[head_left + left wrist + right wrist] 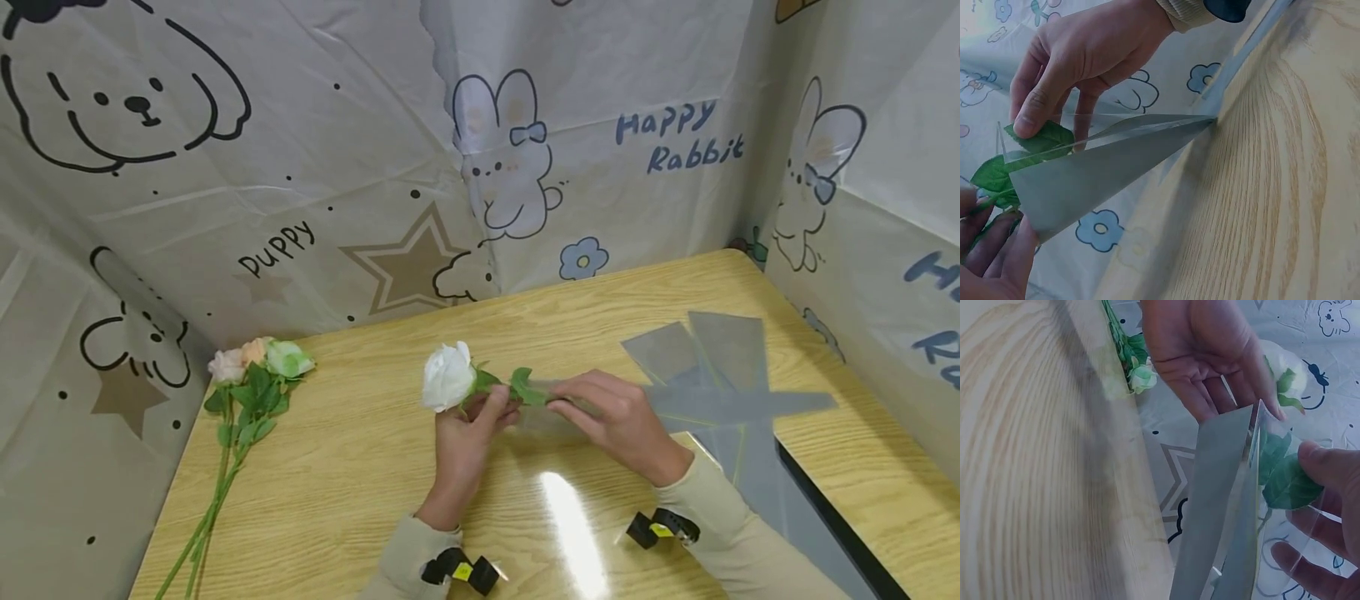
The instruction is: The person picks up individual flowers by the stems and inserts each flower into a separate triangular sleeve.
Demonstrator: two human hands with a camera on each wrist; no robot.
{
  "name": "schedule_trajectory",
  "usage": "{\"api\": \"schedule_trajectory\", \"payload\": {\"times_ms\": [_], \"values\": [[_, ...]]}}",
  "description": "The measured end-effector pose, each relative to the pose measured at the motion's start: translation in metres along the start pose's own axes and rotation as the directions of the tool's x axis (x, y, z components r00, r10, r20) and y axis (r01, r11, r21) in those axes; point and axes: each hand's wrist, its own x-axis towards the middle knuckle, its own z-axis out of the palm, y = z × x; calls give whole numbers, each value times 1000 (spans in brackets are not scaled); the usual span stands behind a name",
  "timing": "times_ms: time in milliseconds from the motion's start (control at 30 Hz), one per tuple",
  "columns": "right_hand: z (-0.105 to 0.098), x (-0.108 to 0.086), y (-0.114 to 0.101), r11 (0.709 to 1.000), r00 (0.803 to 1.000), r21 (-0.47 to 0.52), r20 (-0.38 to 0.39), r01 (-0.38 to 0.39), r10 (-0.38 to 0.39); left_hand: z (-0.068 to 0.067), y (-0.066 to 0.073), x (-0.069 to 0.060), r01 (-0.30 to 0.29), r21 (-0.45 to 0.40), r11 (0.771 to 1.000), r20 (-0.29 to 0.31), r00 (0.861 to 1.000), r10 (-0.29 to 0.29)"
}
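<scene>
A white rose (448, 377) with green leaves lies sideways above the table, its bloom to the left. My left hand (467, 446) holds it just below the bloom, thumb on top, at the sleeve's mouth. A see-through greyish film sleeve (1110, 181) surrounds the stem and narrows to a point in the left wrist view. My right hand (618, 421) pinches the film farther along, its thumb lying over a leaf (1291, 484) that shows through in the right wrist view. The lower stem is hard to make out inside the sleeve.
Pink, peach and pale green roses (258, 358) lie with long stems at the table's left edge. Several clear film sleeves (708, 392) overlap at the right, partly on a dark-edged flat panel (832, 521). Printed cloth (360, 167) hangs behind the wooden table (337, 483).
</scene>
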Motion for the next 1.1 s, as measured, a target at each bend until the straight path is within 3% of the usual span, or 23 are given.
{"api": "schedule_trajectory", "payload": {"times_ms": [367,600,867,1100], "values": [[-3,1,3,999,998,4,-55,-32,32,-1,9,-2,-26,33,999,21,999,25],[-6,2,3,998,996,5,-64,-56,56,-2,12,-2,-16,-17,1000,-39,999,16],[-5,1,4,999,996,-5,-77,-53,52,1,12,0,-46,-6,999,-129,991,44],[-4,1,2,998,996,0,-71,-60,60,4,9,-1,-44,-25,999,-110,993,42]]}}
